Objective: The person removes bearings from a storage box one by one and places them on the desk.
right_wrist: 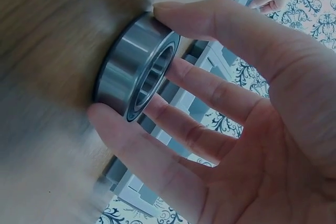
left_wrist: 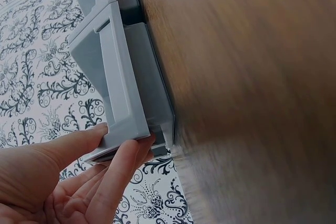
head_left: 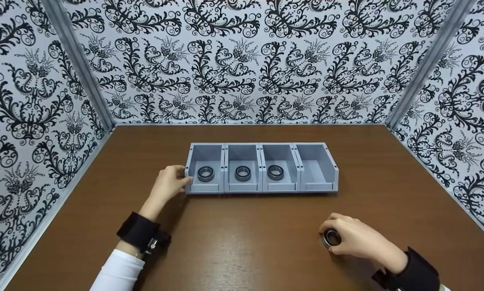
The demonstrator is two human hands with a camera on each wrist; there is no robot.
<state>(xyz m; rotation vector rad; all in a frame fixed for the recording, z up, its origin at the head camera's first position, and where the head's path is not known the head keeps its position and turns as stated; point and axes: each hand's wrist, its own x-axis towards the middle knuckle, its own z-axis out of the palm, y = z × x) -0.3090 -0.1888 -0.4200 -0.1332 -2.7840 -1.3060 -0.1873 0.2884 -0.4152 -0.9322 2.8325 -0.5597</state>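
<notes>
My left hand (head_left: 170,182) grips the left end wall of a row of grey bins (head_left: 242,188); in the left wrist view the thumb lies on the inner side of that wall and the fingers (left_wrist: 116,179) outside it. My right hand (head_left: 357,237) pinches a ball bearing (right_wrist: 137,64) by its rim between thumb and fingers, low over the table in front of the bins' right end. One bearing lies in each of three bins: the leftmost bearing (head_left: 205,173), the second bearing (head_left: 243,173) and the third bearing (head_left: 275,172). No bearing shows in the rightmost bin (head_left: 315,171).
The bins stand on a brown wooden table (head_left: 234,234). Patterned panels (head_left: 242,60) in black and white rise behind the table and on both sides, with grey metal posts (head_left: 80,64) at the corners. Each wrist wears a black strap (head_left: 138,231).
</notes>
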